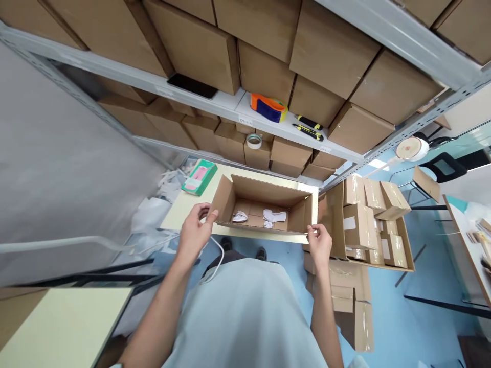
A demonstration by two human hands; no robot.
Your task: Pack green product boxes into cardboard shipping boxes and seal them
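Note:
An open cardboard box lies on a pale table in front of me, with crumpled white paper inside it. My left hand grips the box's near left corner, fingers curled over the flap edge. My right hand pinches the near right corner of the box's front flap. A white cable hangs below my left hand.
A metal shelf rack holds many brown cartons, a tape dispenser, a utility knife, a tape roll and a black phone. A green packet lies on the table. A large carton of small boxes stands at right.

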